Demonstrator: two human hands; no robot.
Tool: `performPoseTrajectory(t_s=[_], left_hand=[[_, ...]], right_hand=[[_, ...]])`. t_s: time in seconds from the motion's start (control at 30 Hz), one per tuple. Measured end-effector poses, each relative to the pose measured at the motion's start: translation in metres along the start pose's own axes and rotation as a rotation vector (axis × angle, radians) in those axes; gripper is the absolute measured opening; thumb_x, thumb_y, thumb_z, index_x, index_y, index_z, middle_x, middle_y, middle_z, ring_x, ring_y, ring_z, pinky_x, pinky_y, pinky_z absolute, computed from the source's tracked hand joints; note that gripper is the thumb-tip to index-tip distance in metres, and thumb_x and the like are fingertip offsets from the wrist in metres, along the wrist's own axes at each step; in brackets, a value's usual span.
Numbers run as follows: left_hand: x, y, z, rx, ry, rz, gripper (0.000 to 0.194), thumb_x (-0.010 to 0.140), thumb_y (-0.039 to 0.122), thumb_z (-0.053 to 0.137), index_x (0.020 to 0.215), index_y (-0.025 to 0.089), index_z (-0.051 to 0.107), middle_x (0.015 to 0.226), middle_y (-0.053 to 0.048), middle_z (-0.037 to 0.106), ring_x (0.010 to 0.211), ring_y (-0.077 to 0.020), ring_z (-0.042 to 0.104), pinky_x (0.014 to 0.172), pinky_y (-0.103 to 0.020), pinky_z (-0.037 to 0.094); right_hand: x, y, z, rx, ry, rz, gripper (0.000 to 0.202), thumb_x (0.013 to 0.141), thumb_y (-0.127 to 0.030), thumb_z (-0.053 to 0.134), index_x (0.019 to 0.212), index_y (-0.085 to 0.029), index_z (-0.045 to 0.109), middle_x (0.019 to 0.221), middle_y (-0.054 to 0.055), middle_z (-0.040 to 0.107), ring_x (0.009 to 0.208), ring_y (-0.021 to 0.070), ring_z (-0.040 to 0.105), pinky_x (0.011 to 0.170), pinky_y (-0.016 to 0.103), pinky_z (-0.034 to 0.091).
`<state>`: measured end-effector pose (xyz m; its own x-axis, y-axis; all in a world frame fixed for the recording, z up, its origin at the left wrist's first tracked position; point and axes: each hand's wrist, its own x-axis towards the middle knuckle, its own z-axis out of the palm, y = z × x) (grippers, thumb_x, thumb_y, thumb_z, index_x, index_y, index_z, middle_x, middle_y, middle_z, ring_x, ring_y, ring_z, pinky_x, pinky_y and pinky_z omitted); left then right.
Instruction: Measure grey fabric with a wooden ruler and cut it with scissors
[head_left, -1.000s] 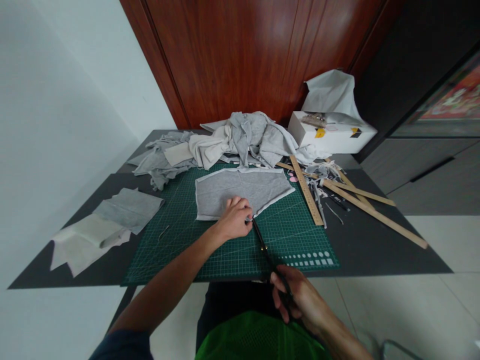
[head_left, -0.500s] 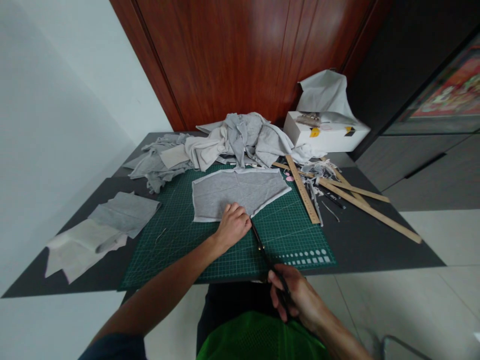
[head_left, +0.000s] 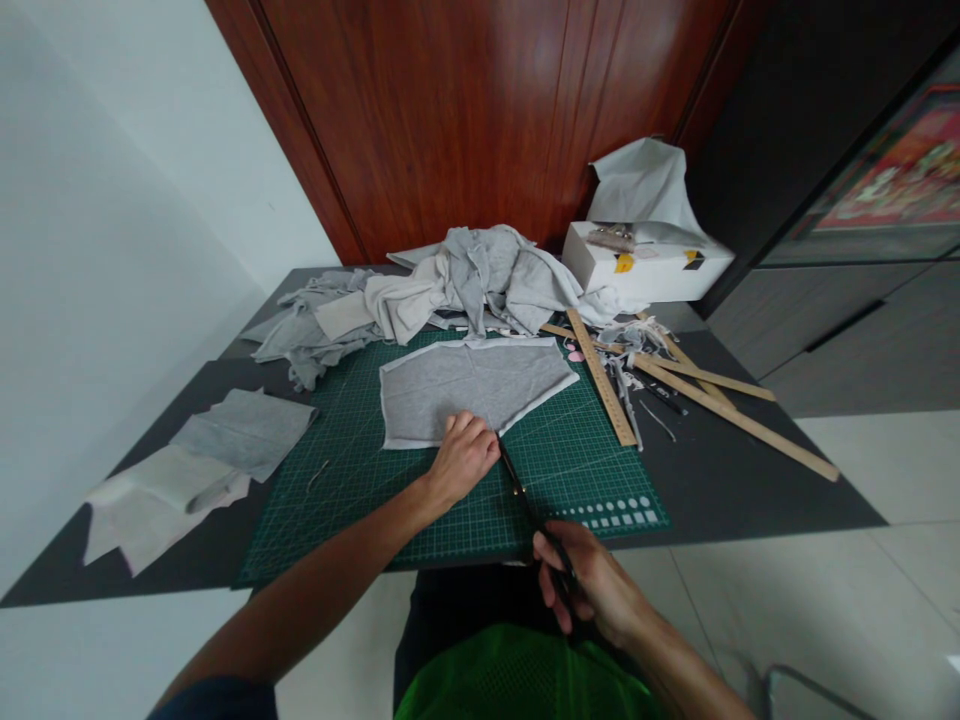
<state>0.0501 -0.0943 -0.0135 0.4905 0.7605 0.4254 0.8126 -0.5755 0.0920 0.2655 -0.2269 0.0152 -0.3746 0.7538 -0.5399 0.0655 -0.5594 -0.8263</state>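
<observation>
A grey fabric piece [head_left: 450, 385] with pale edges lies flat on the green cutting mat [head_left: 360, 500]. My left hand [head_left: 466, 458] is closed on the fabric's near edge, its fingers curled together. My right hand [head_left: 574, 575] is wrapped round the handles of black scissors [head_left: 516, 486], below and to the right of my left hand. The scissor tips touch the fabric's near edge, right beside my left fingers. What lies under my left fingers is hidden.
Crumpled grey cloths [head_left: 487, 275] are heaped at the back. A white box [head_left: 652, 272] stands back right. Wooden rulers [head_left: 600, 375] and thread scraps lie right of the fabric. More fabric pieces [head_left: 247, 430] lie at the left.
The view has shifted slightly, so the table's contents appear a little further left. Both hands keep nearly the same positions at the fabric and scissors.
</observation>
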Motion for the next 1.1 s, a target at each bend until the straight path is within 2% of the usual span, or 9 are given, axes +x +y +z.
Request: performPoseTrajectory(t_s=[0.27,0.83,1.1], left_hand=[[-0.002,0.0,-0.001,0.009,0.024,0.016,0.022,0.1,0.017,0.062,0.079,0.019,0.067,0.084,-0.005,0.064,0.094,-0.0238,0.052,0.087,-0.04,0.038],[-0.002,-0.001,0.001,-0.022,0.03,0.006,0.022,0.098,0.015,0.062,0.078,0.02,0.067,0.083,-0.005,0.064,0.094,-0.0241,0.052,0.087,-0.041,0.038],[-0.001,0.002,-0.003,-0.047,0.01,-0.024,0.02,0.098,0.017,0.062,0.08,0.021,0.069,0.085,-0.005,0.066,0.096,-0.0242,0.053,0.088,-0.041,0.039]], right_hand=[[0.014,-0.002,0.001,-0.008,-0.006,0.003,0.057,0.087,-0.077,0.058,0.086,-0.02,0.051,0.057,-0.003,0.062,0.036,0.0094,0.053,0.036,0.023,0.016],[0.016,0.0,0.004,-0.111,0.029,-0.007,0.049,0.091,-0.068,0.055,0.08,-0.021,0.051,0.054,-0.002,0.062,0.033,0.0093,0.05,0.036,0.024,0.018],[0.02,-0.001,0.006,-0.08,0.031,-0.01,0.053,0.09,-0.073,0.054,0.083,-0.02,0.052,0.053,-0.003,0.061,0.034,0.0097,0.052,0.036,0.023,0.015]])
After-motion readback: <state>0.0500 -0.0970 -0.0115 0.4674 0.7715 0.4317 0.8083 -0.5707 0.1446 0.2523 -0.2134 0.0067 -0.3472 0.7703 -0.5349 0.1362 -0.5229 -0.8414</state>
